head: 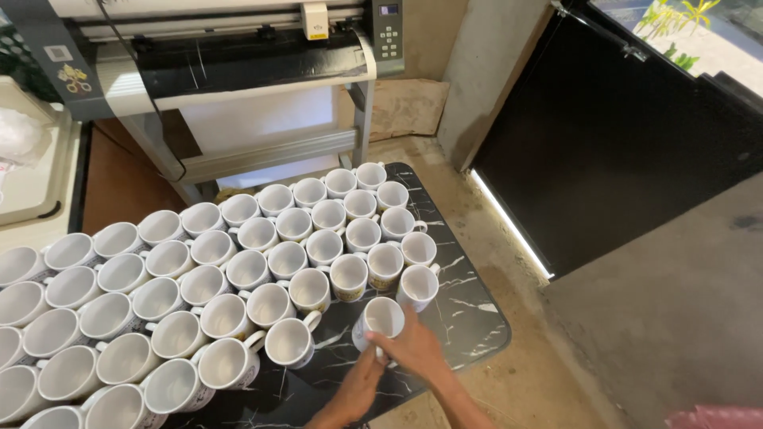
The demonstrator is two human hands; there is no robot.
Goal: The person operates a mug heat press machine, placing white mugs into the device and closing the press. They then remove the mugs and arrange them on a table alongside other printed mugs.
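Observation:
A white mug (383, 316) with a printed band stands at the near right end of a crowd of several like mugs (238, 270) on a black marble-patterned table (469, 318). My right hand (415, 347) wraps around the near side of that mug from the right. My left hand (359, 387) lies low on the table just below it. Its fingertips reach the mug's base and my right thumb, and whether they grip is hidden. All the mugs stand upright with their mouths open, some with handles pointing right.
A large roll cutter on a grey stand (238, 71) is behind the table. A beige machine (32, 159) sits at the left. To the right are a concrete floor (636, 318), a concrete pillar and a dark open door panel (620, 135).

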